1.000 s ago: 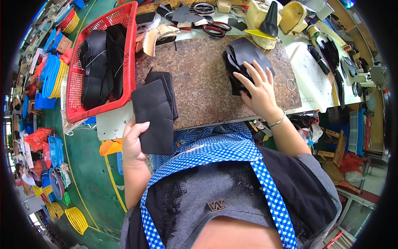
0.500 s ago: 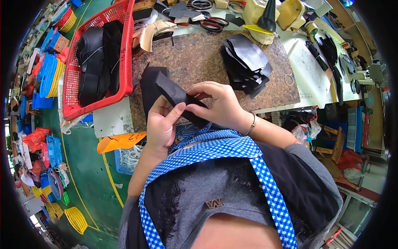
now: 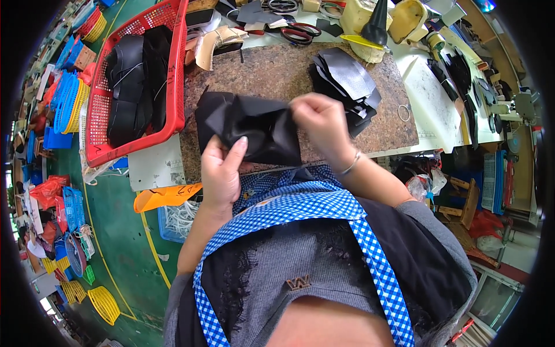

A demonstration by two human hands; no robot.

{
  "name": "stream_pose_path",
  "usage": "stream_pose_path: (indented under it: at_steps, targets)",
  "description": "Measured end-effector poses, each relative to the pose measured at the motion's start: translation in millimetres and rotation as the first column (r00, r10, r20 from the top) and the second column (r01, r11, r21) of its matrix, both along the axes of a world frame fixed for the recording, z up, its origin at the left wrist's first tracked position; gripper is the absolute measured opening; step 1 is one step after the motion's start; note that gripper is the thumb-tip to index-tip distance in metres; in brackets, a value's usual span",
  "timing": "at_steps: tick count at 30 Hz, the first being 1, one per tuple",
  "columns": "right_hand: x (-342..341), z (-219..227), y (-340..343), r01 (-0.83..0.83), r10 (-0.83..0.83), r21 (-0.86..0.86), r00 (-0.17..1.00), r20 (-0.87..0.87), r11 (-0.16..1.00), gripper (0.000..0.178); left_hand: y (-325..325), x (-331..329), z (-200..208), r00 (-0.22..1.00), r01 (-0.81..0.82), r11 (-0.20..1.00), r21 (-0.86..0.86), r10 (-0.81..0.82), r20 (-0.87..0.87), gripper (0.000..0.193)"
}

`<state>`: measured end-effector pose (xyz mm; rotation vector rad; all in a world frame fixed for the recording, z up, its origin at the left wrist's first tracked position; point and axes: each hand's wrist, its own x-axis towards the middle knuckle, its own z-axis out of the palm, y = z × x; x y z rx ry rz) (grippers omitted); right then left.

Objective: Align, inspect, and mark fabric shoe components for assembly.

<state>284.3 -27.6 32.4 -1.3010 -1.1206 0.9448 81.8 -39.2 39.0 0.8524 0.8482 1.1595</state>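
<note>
A black leather-like piece (image 3: 272, 130), glossy and creased, is spread above the near edge of the stone work slab (image 3: 260, 75). My left hand (image 3: 222, 173) pinches its lower left side, thumb on top and fingers underneath. At the upper right corner of the piece is my right hand (image 3: 324, 124), fingers curled closed on the edge and slightly blurred. Just beyond that hand lies a loose stack of cut black pieces (image 3: 347, 78) on the slab.
To the left, a red plastic basket (image 3: 176, 87) holds several black pieces. Scissors (image 3: 300, 33), scraps and a yellowish container (image 3: 358, 23) with a black cone (image 3: 377, 26) line the back. An orange sheet (image 3: 167, 198) hangs over a blue bin (image 3: 167, 228) of white strips.
The folded black piece is now opened out flat between my hands. My right hand has moved up and right to its corner; my left hand has shifted slightly.
</note>
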Motion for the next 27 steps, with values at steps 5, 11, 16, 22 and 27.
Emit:
stream_pose_path:
  at_steps: [5, 11, 16, 22, 27]
  targets:
    - [29.7, 30.5, 18.5, 0.26, -0.33, 0.302, 0.921, 0.208, 0.917, 0.012, -3.9, -15.9, 2.2, 0.99, -0.101, 0.989, 0.109, 0.111, -0.091, 0.022]
    - [-23.5, 29.0, -17.9, -0.414, 0.414, 0.032, 0.904, -0.107, 0.91, 0.016, 0.3, 8.8, 6.2, 0.995, 0.005, 0.998, 0.055, 0.0, -0.095, 0.011]
    - [-24.6, 26.3, -23.3, -0.333, 0.332, -0.002, 0.938, 0.099, 0.943, 0.021, -0.4, 6.5, 3.9, 0.997, 0.056, 0.998, 0.029, -0.054, -0.049, 0.013]
    - [-24.2, 16.7, -18.4, -0.273, 0.238, 0.1, 0.932, 0.273, 0.957, 0.018, -1.4, 4.9, 6.9, 0.971, 0.085, 0.996, 0.031, -0.076, -0.225, 0.014]
    - [-21.6, 16.1, -14.8, -0.285, 0.301, -0.127, 0.945, 0.13, 0.95, 0.014, -2.6, -2.4, 6.5, 0.967, 0.1, 0.994, 0.053, -0.084, -0.241, 0.013]
